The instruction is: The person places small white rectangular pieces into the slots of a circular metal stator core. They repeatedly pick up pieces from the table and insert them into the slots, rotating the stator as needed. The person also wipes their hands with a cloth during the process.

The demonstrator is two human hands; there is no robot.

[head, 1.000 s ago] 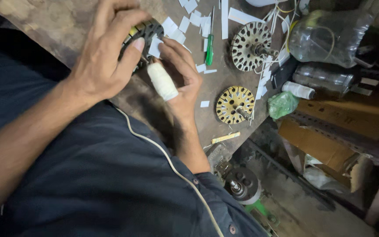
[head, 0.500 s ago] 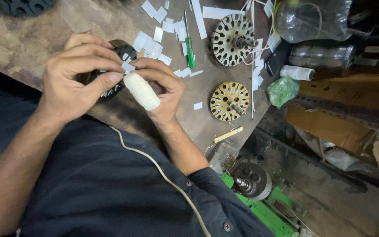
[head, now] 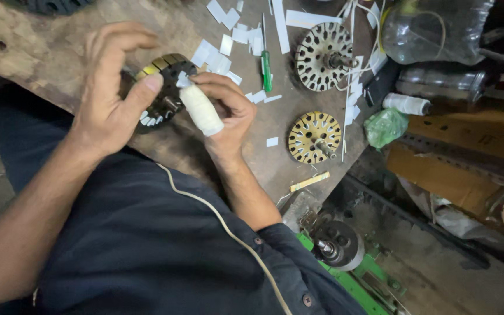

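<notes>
While the worn wooden bench [head: 48, 41] fills the upper frame, I see the left hand [head: 109, 105] clasped around a dark slotted stator core [head: 164, 93] at the bench edge. Beside it, the right hand [head: 226, 114], one finger wrapped in white tape [head: 201, 111], pinches a small white paper slip [head: 183, 80] at the core. Two bare stator discs [head: 315, 137] and scattered paper strips [head: 228, 41] lie nearby.
</notes>
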